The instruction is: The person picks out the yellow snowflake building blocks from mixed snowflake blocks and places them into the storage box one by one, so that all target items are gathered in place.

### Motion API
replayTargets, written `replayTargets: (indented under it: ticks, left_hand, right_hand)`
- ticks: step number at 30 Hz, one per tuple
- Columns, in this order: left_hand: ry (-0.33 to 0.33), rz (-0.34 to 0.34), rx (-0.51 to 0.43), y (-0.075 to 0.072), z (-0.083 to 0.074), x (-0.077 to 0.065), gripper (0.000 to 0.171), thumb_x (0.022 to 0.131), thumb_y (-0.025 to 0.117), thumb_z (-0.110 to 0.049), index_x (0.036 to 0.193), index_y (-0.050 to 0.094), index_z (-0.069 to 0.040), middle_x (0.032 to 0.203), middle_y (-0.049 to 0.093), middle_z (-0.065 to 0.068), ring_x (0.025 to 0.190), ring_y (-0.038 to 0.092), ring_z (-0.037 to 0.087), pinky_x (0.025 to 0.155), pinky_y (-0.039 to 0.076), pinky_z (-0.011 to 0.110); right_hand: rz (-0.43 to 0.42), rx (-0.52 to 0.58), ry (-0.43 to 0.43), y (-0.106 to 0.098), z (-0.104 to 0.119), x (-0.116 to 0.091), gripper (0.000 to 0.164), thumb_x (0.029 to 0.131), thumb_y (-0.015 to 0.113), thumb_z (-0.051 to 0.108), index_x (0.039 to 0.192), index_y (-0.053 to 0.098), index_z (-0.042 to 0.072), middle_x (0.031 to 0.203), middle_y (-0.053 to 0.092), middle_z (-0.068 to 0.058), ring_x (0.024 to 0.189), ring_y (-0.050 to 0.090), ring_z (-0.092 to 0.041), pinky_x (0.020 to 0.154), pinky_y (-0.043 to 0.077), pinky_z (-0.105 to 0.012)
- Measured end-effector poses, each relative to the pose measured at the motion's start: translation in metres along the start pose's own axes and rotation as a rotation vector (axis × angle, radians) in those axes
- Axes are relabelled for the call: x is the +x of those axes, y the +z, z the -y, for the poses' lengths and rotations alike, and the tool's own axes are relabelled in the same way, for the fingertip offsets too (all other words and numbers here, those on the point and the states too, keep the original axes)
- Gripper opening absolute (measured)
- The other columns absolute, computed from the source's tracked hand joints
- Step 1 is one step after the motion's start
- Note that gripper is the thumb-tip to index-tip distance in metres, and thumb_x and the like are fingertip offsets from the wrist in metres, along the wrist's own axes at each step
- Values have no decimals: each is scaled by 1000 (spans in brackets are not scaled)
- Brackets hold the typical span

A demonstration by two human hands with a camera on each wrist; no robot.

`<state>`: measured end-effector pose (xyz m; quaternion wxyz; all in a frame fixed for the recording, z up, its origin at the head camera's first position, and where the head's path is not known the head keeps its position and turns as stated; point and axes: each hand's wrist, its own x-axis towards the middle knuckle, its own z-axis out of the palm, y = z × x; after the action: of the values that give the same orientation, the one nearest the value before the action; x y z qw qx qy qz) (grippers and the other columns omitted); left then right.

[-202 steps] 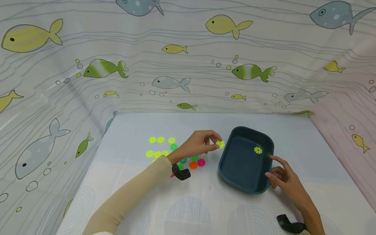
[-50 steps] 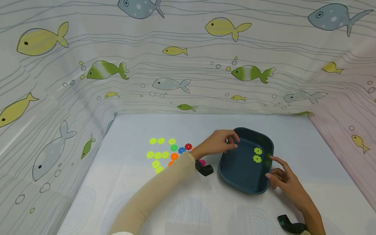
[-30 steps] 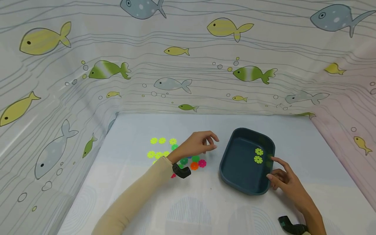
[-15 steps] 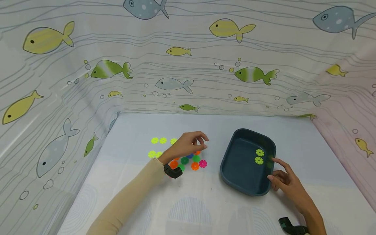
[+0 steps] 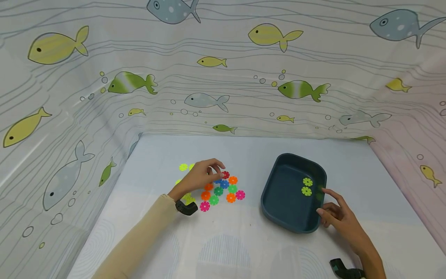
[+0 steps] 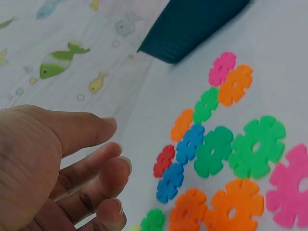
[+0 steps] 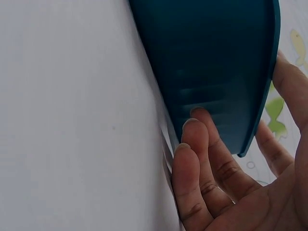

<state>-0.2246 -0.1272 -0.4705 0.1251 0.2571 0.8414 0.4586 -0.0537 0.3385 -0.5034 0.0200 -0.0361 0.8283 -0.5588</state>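
Note:
My left hand [image 5: 200,176] hovers over the snowflake building discs, fingers loosely bent. In the left wrist view its thumb and fingertips [image 6: 113,175] stand apart with nothing between them. Closest to the fingertips in the head view are a red disc [image 5: 225,175] and a blue disc [image 5: 224,184]. Yellow discs [image 5: 183,167] lie partly hidden under the hand and wrist. My right hand [image 5: 339,213] holds the dark blue tray [image 5: 278,219] by its right side, thumb and index finger at the rim, other fingers [image 7: 192,137] against the outer wall. Two yellow discs [image 5: 306,191] lie inside the tray.
Orange discs [image 5: 231,198], green discs [image 5: 214,200] and pink discs [image 5: 204,206] lie flat on the white tablecloth [image 5: 226,224], left of the tray. A fish-printed curtain [image 5: 240,112] rises behind the table and along both sides.
A second yellow disc has been put in the tray. My left hand has since come back left from the tray, without a disc, to the pile. The right hand keeps its place.

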Motion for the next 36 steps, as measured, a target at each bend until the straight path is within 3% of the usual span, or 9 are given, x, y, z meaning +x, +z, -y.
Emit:
replayTargets:
  ticks: [7, 19, 25, 36]
  left_hand:
    - [-88, -61, -19, -20, 21, -23, 25, 99, 71, -18, 122, 68, -8, 102, 68, 2, 67, 61, 30, 60, 53, 34]
    - [-177, -158, 49, -47, 47, -56, 24, 98, 72, -19, 121, 69, -12, 107, 68, 4, 63, 56, 23, 60, 51, 30]
    - [-191, -197, 91, -55, 56, -68, 24, 95, 76, -17, 117, 70, -11, 110, 69, 6, 59, 52, 18, 59, 46, 27]
    - [-241, -233, 168, -62, 69, -87, 30, 89, 83, -17, 116, 71, -10, 113, 70, 6, 64, 49, 17, 59, 42, 28]
  right_hand:
    - [4, -2, 10, 0, 0, 0, 70, 105, 61, 10, 162, 22, 16, 102, 64, -17, 74, 63, -29, 63, 55, -36]
    - [2, 2, 21, 0, 1, 0, 69, 105, 61, 11, 162, 23, 17, 103, 63, -19, 74, 63, -29, 63, 55, -36]
    - [-5, -19, 52, 0, -1, 1, 69, 105, 61, 15, 162, 22, 19, 103, 63, -16, 77, 65, -28, 65, 57, -36]
    - [4, -27, 36, -2, -2, 2, 69, 105, 61, 14, 163, 22, 19, 102, 63, -15, 76, 65, -28, 64, 57, -36]
